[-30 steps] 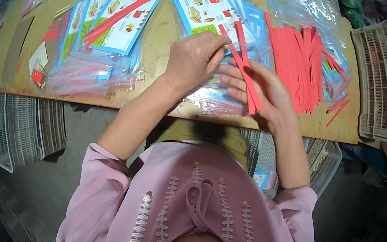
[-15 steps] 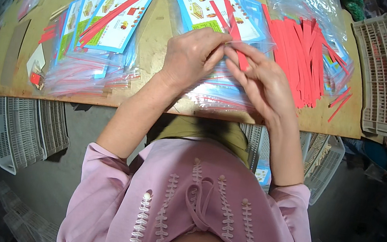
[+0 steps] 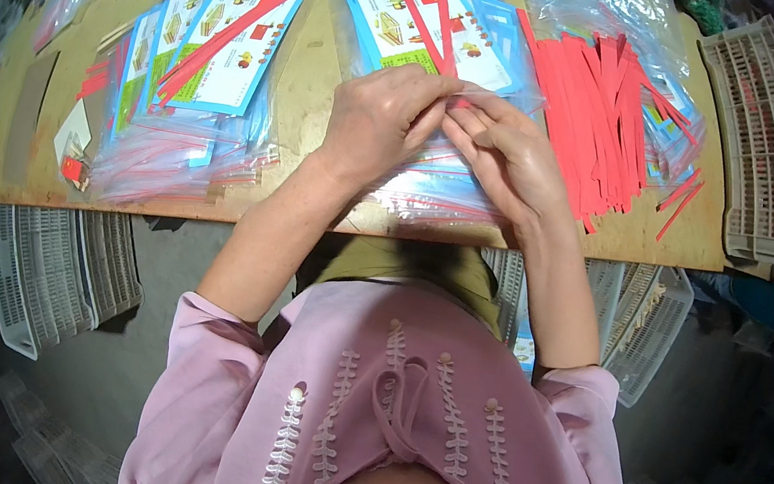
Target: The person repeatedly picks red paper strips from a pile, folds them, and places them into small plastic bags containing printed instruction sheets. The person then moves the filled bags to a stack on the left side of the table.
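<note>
The left hand (image 3: 381,120) and right hand (image 3: 510,155) pinch the near edge of a clear plastic bag (image 3: 529,98), while two red strips (image 3: 443,24), seemingly inside it, lie over a blue-edged card (image 3: 380,20), left of a loose red pile (image 3: 588,122).

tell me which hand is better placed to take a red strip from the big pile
Probably the right hand: it is close beside the pile of red strips. The left hand is farther off, with the right in between. Both, though, look busy at the middle stack of bagged cards.
</note>
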Tool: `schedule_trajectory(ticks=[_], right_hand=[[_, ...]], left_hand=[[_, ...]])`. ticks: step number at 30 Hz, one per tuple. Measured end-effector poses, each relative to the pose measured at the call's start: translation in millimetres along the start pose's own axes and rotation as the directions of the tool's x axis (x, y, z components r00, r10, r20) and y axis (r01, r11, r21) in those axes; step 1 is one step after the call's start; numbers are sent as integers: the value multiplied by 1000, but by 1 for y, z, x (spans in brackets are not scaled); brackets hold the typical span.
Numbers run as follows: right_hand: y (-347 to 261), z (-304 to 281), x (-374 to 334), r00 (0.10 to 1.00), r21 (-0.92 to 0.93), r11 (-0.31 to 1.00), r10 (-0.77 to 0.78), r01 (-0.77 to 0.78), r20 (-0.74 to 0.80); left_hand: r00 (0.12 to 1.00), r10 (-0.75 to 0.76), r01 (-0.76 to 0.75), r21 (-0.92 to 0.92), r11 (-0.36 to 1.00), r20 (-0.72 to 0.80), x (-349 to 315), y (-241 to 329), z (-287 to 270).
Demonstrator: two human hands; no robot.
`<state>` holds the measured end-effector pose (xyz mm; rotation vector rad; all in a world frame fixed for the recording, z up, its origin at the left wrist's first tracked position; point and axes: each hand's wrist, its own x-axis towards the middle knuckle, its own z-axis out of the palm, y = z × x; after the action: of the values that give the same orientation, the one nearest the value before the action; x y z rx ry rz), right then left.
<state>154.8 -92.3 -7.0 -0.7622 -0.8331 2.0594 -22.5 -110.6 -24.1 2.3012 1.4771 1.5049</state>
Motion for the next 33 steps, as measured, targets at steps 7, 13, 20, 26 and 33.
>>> schedule_trajectory(ticks=[7,13,20,26,33], right_hand=[[-5,32,-26,1000,-286,958,9,-17,-28],[-8,8,-63,1000,-481,877,0,7,15],[-11,-10,-68,999,-466,884,29,-34,-17],[-37,-56,-48,844,-985,168,-533,36,-60],[-68,-109,-19,739,-904,-333,-673,-268,29]], left_hand=[[998,-56,57,112,992,-19,5,-5,-15],[981,156,-114,320,941,-110,24,-10,-67],[969,184,-29,657,754,-168,-6,-27,-150],[781,-616,516,451,728,100,-78,-73,-202],[951,-276,132,631,765,136,-29,-32,-189]])
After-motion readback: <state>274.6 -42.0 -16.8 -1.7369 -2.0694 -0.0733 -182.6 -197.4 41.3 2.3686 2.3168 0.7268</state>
